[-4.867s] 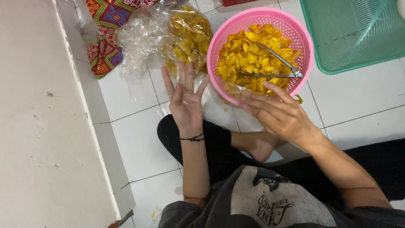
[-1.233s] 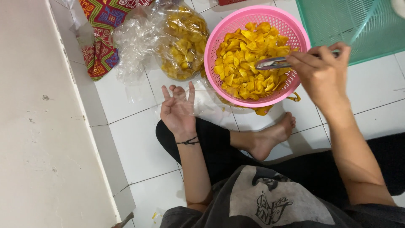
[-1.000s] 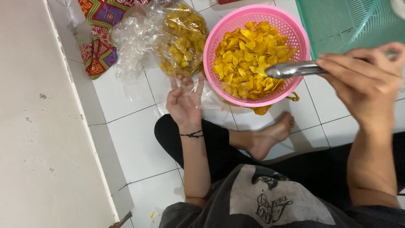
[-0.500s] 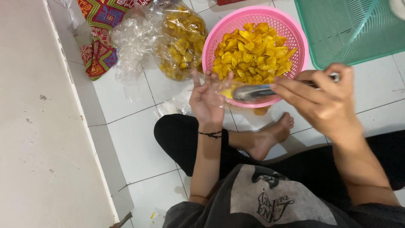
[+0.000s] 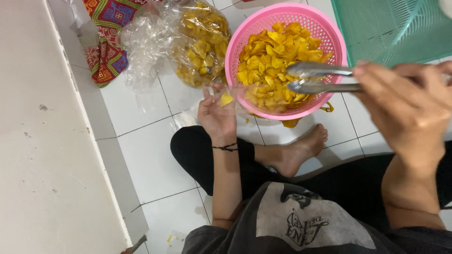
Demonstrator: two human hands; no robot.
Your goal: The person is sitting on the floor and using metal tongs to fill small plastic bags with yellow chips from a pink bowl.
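Person seated on white tiled floor (image 5: 150, 155), bare foot (image 5: 301, 150) tucked in front.

Right hand (image 5: 409, 108), at 3 o'clock in the view, is wrapped around the handles of a pair of metal tongs (image 5: 320, 79). The two spoon-shaped tips lie close together, just over the near part of the chip pile; whether a chip sits between them cannot be told. Wrist raised, forearm running down toward 5 o'clock.

Round pink perforated plastic basket (image 5: 235, 51) at 12 o'clock, heaped with thin yellow fried chips (image 5: 278, 56). A few chips lie on the floor under its near rim.

Left hand (image 5: 217, 113), just left of the basket at its 8 o'clock edge, palm up and fingers loosely spread, holds open a thin clear plastic film; one yellow chip (image 5: 226, 99) rests at the fingertips. Not gripping hard.

Handling judgement: chips are light, stiff and brittle, probably oily; a gentle pinch across the flat faces, or scooping from beneath, should avoid breakage.

Clear plastic bag of the same chips (image 5: 197, 42) at 11 o'clock. Patterned red cloth (image 5: 108, 42) at 10 o'clock, teal plastic crate (image 5: 386, 28) at 1 o'clock.
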